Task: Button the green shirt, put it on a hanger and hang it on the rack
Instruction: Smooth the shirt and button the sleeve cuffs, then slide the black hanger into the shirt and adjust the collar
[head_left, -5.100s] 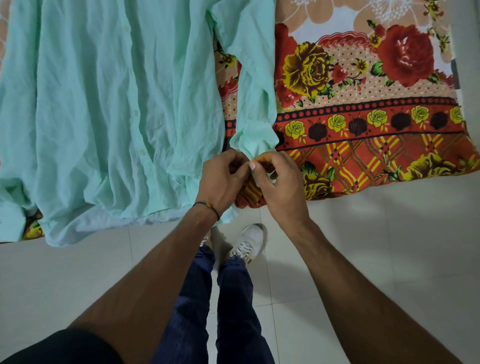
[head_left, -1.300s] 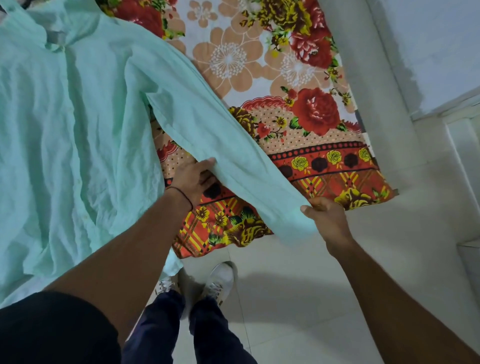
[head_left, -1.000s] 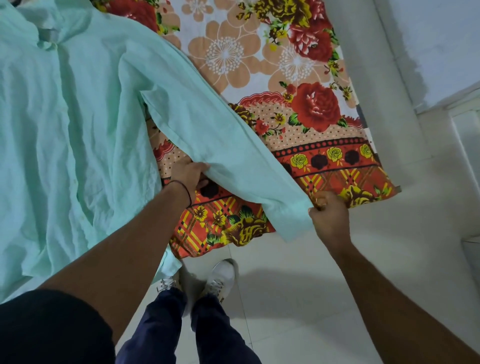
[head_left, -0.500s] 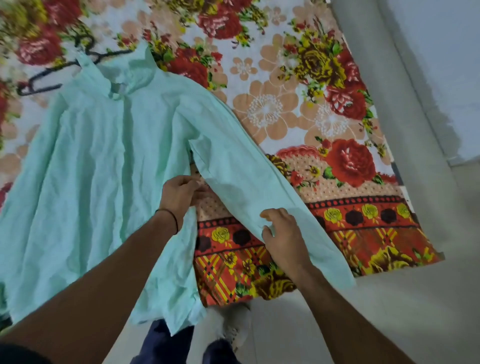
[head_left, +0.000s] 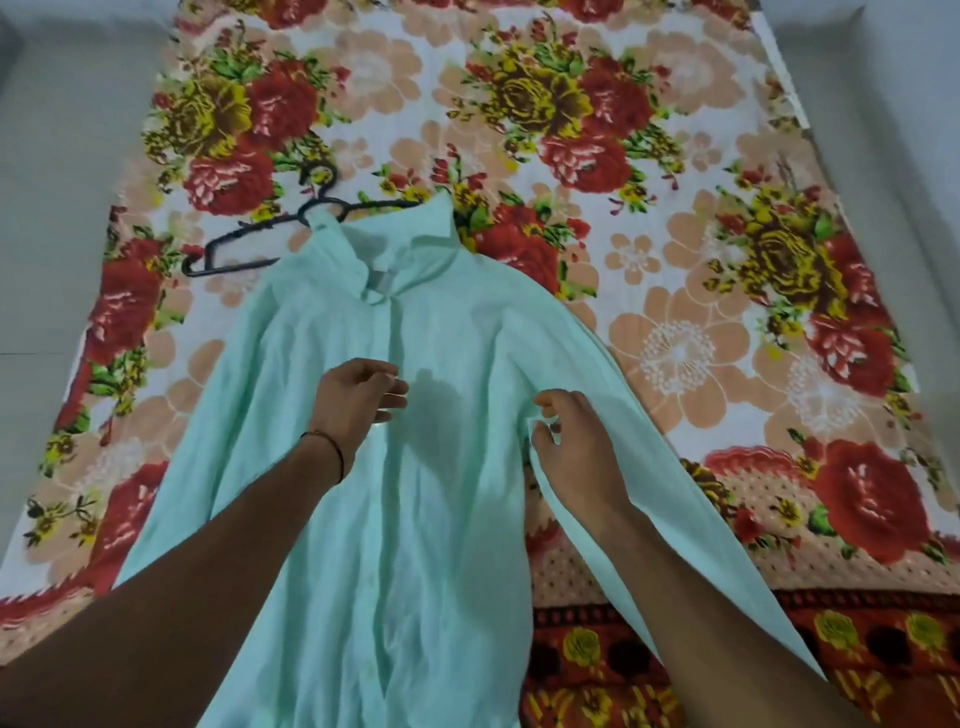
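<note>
Head view: green shirt (head_left: 426, 519) lies front-up and spread flat on the floral bedsheet (head_left: 675, 234), placket appearing closed, collar (head_left: 405, 249) pointing away and overlapping the black hanger (head_left: 244, 236), which sits at the neck, judged ready for insertion; rack not in view. Left hand (head_left: 353, 400) hovers at the placket on the chest, fingers loosely curled, holding nothing. Right hand (head_left: 576, 447) pinches cloth where the sleeve (head_left: 675, 493) meets the body, apparently to straighten the garment before the hanger goes in
</note>
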